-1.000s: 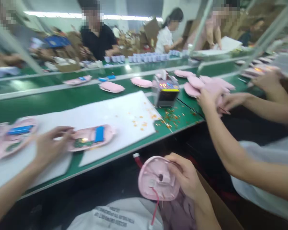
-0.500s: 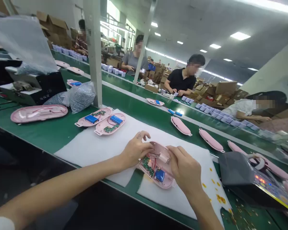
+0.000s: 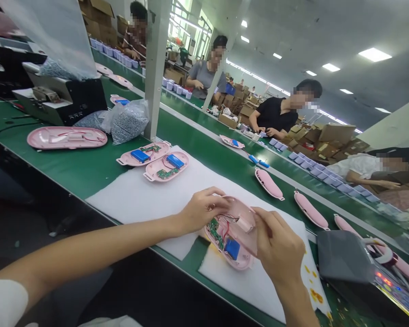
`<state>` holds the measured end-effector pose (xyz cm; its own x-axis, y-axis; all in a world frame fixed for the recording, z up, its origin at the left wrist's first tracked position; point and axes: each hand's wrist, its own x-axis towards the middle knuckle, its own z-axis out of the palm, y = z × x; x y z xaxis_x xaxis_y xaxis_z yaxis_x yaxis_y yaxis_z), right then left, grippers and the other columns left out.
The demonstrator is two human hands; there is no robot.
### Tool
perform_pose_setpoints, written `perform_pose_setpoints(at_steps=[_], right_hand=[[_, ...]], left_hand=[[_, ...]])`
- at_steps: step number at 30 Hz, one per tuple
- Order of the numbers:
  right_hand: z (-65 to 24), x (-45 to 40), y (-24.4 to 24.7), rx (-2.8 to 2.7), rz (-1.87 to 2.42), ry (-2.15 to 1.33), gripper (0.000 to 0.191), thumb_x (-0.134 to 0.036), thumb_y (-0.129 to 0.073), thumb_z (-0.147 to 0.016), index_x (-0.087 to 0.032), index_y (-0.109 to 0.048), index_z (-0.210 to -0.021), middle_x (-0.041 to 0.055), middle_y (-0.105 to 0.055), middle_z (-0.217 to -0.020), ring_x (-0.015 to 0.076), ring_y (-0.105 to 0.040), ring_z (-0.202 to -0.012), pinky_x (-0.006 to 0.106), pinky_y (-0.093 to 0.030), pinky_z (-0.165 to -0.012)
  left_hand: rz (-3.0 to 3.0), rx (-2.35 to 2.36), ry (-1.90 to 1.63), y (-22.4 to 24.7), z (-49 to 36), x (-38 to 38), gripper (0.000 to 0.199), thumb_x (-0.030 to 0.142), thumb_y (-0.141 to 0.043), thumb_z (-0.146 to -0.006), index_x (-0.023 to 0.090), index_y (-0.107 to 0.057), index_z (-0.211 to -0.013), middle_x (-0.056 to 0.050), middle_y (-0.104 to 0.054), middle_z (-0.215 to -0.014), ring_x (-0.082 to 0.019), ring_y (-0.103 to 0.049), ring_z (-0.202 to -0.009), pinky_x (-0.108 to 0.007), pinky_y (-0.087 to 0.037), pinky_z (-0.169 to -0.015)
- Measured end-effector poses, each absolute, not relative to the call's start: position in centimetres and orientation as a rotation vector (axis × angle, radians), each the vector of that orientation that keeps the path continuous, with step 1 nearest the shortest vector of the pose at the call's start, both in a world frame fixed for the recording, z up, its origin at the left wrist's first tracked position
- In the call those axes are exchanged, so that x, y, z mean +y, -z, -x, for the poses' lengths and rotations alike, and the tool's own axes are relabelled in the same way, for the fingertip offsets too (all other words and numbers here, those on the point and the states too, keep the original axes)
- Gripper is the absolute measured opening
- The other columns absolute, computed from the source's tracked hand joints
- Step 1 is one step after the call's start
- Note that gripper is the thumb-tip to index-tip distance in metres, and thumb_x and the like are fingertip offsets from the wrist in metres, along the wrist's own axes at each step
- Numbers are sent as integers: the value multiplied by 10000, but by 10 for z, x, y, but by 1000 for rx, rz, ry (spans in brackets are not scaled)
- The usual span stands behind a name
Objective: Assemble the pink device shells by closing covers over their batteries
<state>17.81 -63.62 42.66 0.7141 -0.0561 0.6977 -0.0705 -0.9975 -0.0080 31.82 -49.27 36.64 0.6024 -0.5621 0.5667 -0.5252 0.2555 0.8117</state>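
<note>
Right hand (image 3: 281, 240): pinching the right rim of the pink upper half (image 3: 231, 206) between thumb and fingers.
Left hand (image 3: 197, 211): pinching the far-left rim of the same half, with thumb and forefinger bent.
Lower half (image 3: 241, 264): at 6 o'clock, between both hands, beneath the tilted upper half; bearing a blue battery (image 3: 232, 249) and a green circuit board (image 3: 215, 232).
Step in hand: apparently lining up upper half over lower half, with a gap between.
Next move: likely calls for matching rims and keeping the red wires (image 3: 226, 228) off the edge.
White sheet (image 3: 259, 284): under the work, on the green surface (image 3: 71, 177).
Lit machine (image 3: 344, 254): at 3 o'clock.
Unlidded shells (image 3: 162, 175): at 10 o'clock, with batteries visible.
Pink shells (image 3: 269, 184): at 1 to 2 o'clock, outer side up.
Person in black (image 3: 276, 113): beyond, near 12 o'clock.
</note>
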Motion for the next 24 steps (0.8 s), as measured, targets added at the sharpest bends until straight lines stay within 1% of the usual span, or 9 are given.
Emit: perform_pose_setpoints(at_steps=[3, 4, 8, 11, 13, 17, 21, 22, 24], right_hand=[[-184, -643, -424, -153, -2977, -1205, 227, -270, -479, -985, -210, -697, -988, -13, -668, -796, 100, -589, -660, 211, -394, -607], [-186, -645, -424, -175, -2996, -1192, 238, -285, -474, -983, -213, -701, -981, -12, -671, -796, 106, -591, -660, 218, -397, -610], [-200, -653, -425, -285, -3151, -1001, 276, -353, -461, -956, -223, -705, -950, 11, -712, -896, 146, -637, -733, 250, -416, -635], [-214, -651, -428, -305, -3303, -768, 257, -393, -519, -889, -238, -693, -998, 13, -720, -973, 177, -656, -832, 269, -436, -699], [-225, -647, -428, -333, -3330, -589, 245, -385, -565, -826, -239, -691, -977, 13, -721, -927, 193, -645, -813, 279, -419, -684], [-245, -645, -425, -414, -3367, -350, 176, -369, -587, -759, -215, -665, -791, 8, -678, -713, 178, -581, -645, 277, -363, -604], [-246, -646, -425, -395, -3489, -413, 172, -367, -638, -734, -218, -671, -813, 4, -690, -769, 181, -604, -691, 289, -416, -653], [-240, -644, -425, -362, -3484, -519, 202, -375, -659, -726, -218, -680, -852, 14, -700, -832, 194, -617, -748, 302, -438, -690], [-219, -639, -423, -415, -3373, -983, 260, -401, -677, -738, -198, -686, -902, 47, -693, -898, 214, -620, -821, 328, -466, -745]], left_hand=[[-1279, -795, 433, -367, -323, -492, 443, 194, -746, -761, 188, -554, -1161, -33, -673, -904, -148, -665, -691, -252, -550, -609], [-1250, -767, 558, -368, -326, -492, 479, 195, -744, -750, 172, -531, -1179, -29, -674, -859, -151, -664, -662, -242, -540, -575], [-1260, -726, 721, -369, -335, -493, 248, 149, -687, -737, 103, -626, -973, -68, -678, -835, -185, -683, -743, -240, -547, -600], [-1292, -698, 711, -368, -335, -495, 240, 148, -681, -727, 100, -650, -960, -82, -684, -867, -196, -679, -766, -250, -556, -595], [-1291, -711, 714, -367, -333, -496, 244, 141, -677, -726, 99, -655, -965, -85, -690, -871, -195, -678, -772, -247, -557, -595], [-1336, -702, 708, -366, -330, -497, 221, 86, -622, -731, 107, -631, -950, -64, -689, -831, -160, -666, -706, -189, -510, -528], [-1346, -717, 775, -367, -331, -497, 115, 140, -632, -794, 122, -600, -903, -1, -627, -670, -107, -606, -560, -152, -445, -470], [-1341, -700, 791, -367, -332, -497, 104, 149, -634, -804, 125, -591, -896, 5, -618, -656, -104, -596, -540, -153, -440, -462], [-1331, -624, 792, -367, -332, -497, 116, 142, -643, -804, 134, -566, -892, -2, -629, -679, -113, -604, -543, -165, -455, -461]])
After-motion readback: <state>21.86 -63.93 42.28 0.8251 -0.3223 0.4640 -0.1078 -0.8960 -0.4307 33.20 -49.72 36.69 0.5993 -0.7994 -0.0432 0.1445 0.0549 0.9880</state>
